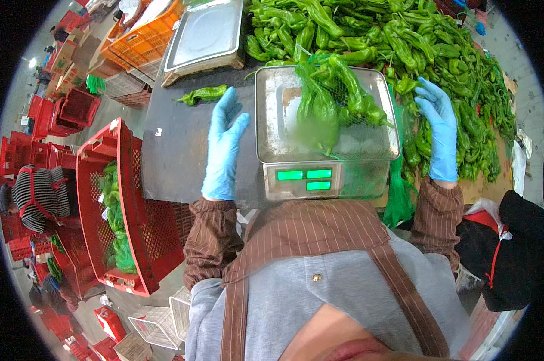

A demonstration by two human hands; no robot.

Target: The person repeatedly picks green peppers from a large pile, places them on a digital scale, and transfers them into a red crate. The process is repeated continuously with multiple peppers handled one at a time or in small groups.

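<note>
A green mesh bag of long green peppers (319, 108) lies on the steel pan of a digital scale (272, 140), whose small display windows glow green. My left hand (222, 144), in a blue glove, is beside the scale's left edge, fingers apart and nothing in them. Close to its fingertips a single green pepper (202, 94) rests on the dark tabletop (172, 149). My right hand (439, 126), gloved alike, hovers at the pepper heap with spread, bent fingers. One pepper (407, 85) is right at its fingertips; contact is unclear. Loose green netting (397, 198) hangs by the scale's right side.
A large pile of green peppers (461, 90) covers the back and right of the table. Another scale (204, 34) stands at the back left. At left is a red crate (130, 212) holding bagged peppers (118, 225). A person in black (506, 252) is close at right.
</note>
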